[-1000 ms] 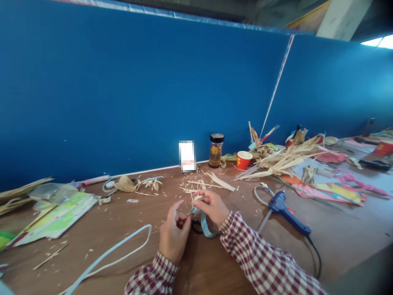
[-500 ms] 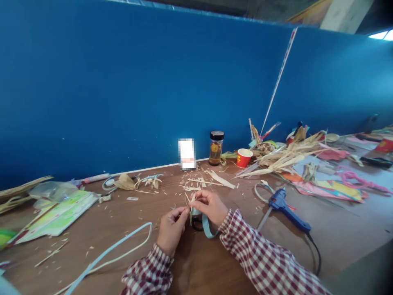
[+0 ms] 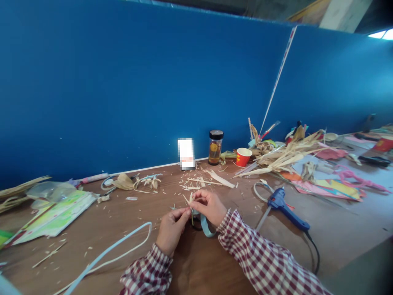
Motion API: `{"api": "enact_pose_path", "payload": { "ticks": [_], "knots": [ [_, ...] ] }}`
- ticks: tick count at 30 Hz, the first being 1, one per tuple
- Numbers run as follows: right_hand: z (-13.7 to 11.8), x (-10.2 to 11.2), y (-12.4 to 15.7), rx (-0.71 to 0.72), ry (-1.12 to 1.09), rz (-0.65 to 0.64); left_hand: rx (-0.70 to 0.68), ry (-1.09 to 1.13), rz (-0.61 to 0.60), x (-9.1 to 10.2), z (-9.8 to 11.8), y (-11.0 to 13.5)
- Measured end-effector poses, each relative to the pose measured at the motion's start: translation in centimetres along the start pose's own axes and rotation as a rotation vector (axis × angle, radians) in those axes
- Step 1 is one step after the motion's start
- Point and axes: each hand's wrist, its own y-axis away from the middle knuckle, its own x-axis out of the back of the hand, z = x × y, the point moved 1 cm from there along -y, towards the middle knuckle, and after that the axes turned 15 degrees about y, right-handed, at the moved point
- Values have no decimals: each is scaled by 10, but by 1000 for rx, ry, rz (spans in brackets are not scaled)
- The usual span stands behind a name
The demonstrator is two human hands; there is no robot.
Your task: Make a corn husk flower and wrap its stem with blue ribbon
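Observation:
Close together above the table, both hands pinch a small piece of pale corn husk [image 3: 192, 200] with thin strips sticking up. My left hand [image 3: 172, 228] grips its lower end between thumb and forefinger. From the right, my right hand [image 3: 211, 207] has its thumb and fingertips closed on the upper part. A light blue band [image 3: 206, 229] curves below my right hand; whether that hand touches it I cannot tell. Behind the fingers a dark ring-shaped thing [image 3: 197, 224] shows in part on the table. Husk scraps [image 3: 201, 181] lie scattered just beyond the hands.
To the right lies a blue glue gun [image 3: 284, 209] with its cord. Behind stand a lidded jar [image 3: 215, 148], a red paper cup [image 3: 243, 157] and a blurred-out bright rectangle [image 3: 186, 153]. Dried husks [image 3: 285, 157] pile up at right, near pink scissors [image 3: 359, 180]. A light blue cord [image 3: 116, 248] loops at left.
Both hands keep their pinch on the husk piece and have barely shifted. The husk strips are tilted slightly differently. The whole view has moved a little.

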Motion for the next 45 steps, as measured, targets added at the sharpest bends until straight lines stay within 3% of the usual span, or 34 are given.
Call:
{"api": "enact_pose_path", "payload": {
  "ticks": [11,27,33,36,41,45],
  "knots": [
    [-1,-2,1,-7,-8,-2,-80,-51,5,0,0,0],
    [-2,-2,0,-47,-32,40,-27,-51,-46,2,-7,-2],
    [0,-1,0,-64,-58,36,-7,22,4,0,-5,-1],
    [7,-1,0,-74,16,69,-15,57,33,1,-6,-2],
    [12,-5,-1,-34,122,-18,-63,-2,31,2,-4,-2],
    [12,-5,0,3,200,1,-124,-59,18,1,0,0]
  ]
}}
